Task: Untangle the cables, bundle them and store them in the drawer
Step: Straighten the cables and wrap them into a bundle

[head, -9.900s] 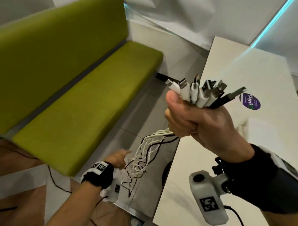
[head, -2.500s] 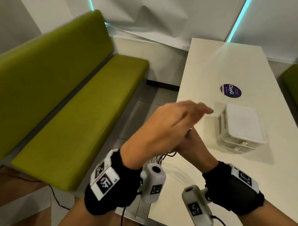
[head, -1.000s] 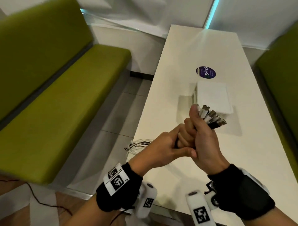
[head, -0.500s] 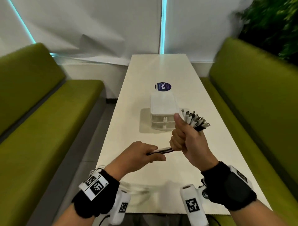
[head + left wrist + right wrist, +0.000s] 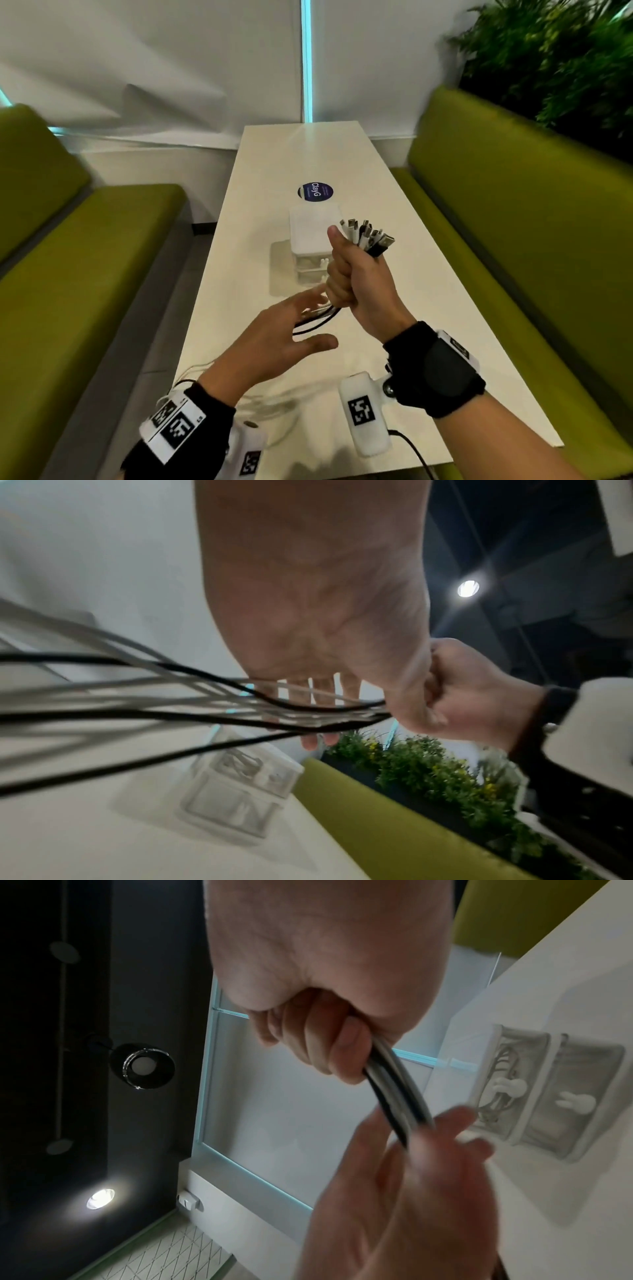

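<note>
At lower centre, the left hand [image 5: 274, 337] spreads its fingers wide beneath limp, light cables [image 5: 317, 317]; just right, the right hand [image 5: 356, 284] fists them below the plugs, probably the best hold. Their tails leave frame; the drawer unit [image 5: 313, 240] stands half hidden behind.

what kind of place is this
Probably a café or office lounge booth: a long white table between two green upholstered benches, with a branded round sticker on the tabletop and a plant hedge behind one bench.
</note>
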Tool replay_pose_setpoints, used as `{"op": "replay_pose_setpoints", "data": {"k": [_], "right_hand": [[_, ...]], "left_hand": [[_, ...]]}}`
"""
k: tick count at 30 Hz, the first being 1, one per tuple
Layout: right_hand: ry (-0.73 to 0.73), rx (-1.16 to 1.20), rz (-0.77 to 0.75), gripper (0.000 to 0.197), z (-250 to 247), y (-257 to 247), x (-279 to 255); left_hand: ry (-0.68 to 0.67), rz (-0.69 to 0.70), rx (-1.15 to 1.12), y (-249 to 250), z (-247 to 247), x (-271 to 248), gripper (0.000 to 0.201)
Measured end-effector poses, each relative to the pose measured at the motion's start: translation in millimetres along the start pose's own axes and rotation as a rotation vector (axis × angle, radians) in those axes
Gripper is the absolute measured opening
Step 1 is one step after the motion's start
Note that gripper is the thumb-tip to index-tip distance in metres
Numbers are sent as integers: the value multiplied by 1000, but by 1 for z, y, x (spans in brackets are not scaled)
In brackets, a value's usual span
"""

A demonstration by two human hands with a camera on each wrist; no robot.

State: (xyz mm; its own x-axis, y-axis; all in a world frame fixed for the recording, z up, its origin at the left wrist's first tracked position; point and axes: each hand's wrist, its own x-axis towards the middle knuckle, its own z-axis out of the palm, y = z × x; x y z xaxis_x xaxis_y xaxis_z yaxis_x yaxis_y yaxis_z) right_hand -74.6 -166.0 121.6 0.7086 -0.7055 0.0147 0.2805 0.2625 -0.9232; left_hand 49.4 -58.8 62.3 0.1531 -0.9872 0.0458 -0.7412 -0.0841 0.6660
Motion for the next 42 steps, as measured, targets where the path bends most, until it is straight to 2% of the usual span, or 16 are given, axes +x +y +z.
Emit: {"op": "replay_pose_setpoints", "data": {"k": [2, 3, 9, 14, 19, 22, 27, 31, 35, 38, 40, 42], "right_hand": [[-3, -5, 5, 54, 2, 1, 4], [-7, -10, 12, 54, 1, 1, 5], [-20, -67, 97, 56, -16, 13, 6], [-51, -40, 155, 56, -26, 18, -11], [-5, -9, 148, 56, -32, 11, -23], [30, -37, 132, 56, -35, 11, -30], [38, -331, 51, 54, -32, 18, -36], [97, -630, 30, 50, -32, 26, -33], [19, -853, -29, 48, -32, 31, -38], [-106, -817, -28, 23, -28, 33, -42], [-161, -739, -12, 29, -22, 33, -43], [-211, -777, -31, 37, -16, 39, -43]], "left_hand": [[36, 27, -15, 4, 11, 9, 34], [69, 30, -15, 3, 13, 11, 28], [42, 6, 175, -15, 16, 13, 47], [21, 37, 237, -17, 10, -5, 76], [20, 26, 207, -11, 6, -13, 57], [-27, 17, 193, -6, 6, -19, 52], [-133, -14, 151, 3, 2, -22, 43], [-122, -60, 130, 3, -6, -26, 47], [-61, 6, 135, 12, -7, -24, 42], [-54, 53, 191, 17, -9, -22, 38], [-33, 82, 197, 18, -10, -23, 35], [-25, 87, 200, 19, -11, -24, 29]]}}
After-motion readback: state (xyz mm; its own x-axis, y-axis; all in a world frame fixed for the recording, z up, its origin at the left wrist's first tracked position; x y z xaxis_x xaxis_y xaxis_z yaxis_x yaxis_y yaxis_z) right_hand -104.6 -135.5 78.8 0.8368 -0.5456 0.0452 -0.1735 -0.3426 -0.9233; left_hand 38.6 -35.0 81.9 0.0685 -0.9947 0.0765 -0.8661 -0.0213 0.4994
